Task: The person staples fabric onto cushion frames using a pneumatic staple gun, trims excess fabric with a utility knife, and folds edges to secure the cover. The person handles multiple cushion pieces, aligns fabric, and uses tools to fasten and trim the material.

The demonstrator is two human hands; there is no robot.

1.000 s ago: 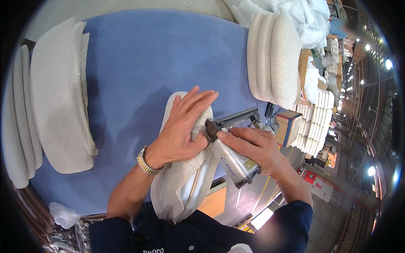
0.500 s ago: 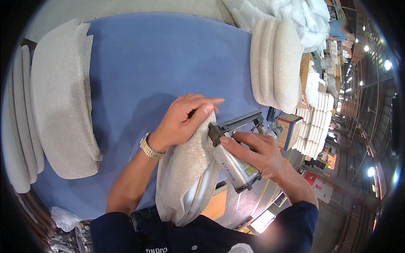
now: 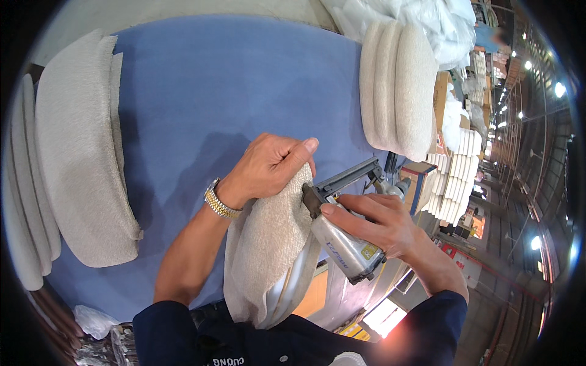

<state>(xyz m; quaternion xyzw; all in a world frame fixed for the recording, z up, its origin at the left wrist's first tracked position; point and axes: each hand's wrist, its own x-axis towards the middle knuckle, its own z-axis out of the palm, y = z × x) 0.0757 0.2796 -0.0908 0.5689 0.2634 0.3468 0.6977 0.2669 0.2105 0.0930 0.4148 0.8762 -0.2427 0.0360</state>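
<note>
Across the worktable (image 3: 238, 73): smooth blue, spreading from the far pale floor right back toward the dark shirt.
Far right corner: a big heap of whitish plastic sheeting (image 3: 421, 30), bunched and shiny.
Left side: one broad beige fabric-covered pad (image 3: 85, 152) lying lengthwise, and at its outer side a row of greyish pads (image 3: 27, 183) packed close.
Right side: three rounded beige pads (image 3: 397, 88) pressed against each other near the table's edge.
Front and centre: here's the work, a fabric-covered piece (image 3: 268, 226) between the torso and the blue top, woven beige cover on it, a white strip showing down its right side.
Silver-bodied tool: a staple gun (image 3: 345, 247), dark nose up at the piece's upper right edge; whether it presses or just overlaps, can't tell.
Right hand (image 3: 381, 226): wrapped firmly round the staple gun, fingers closed over its grip.
Left hand (image 3: 268, 168): fingers curled over the far end of the piece, gripping it, thumb stretched out to the right.
Left wrist: a silver-and-gold watch (image 3: 218, 201), catching light.
</note>
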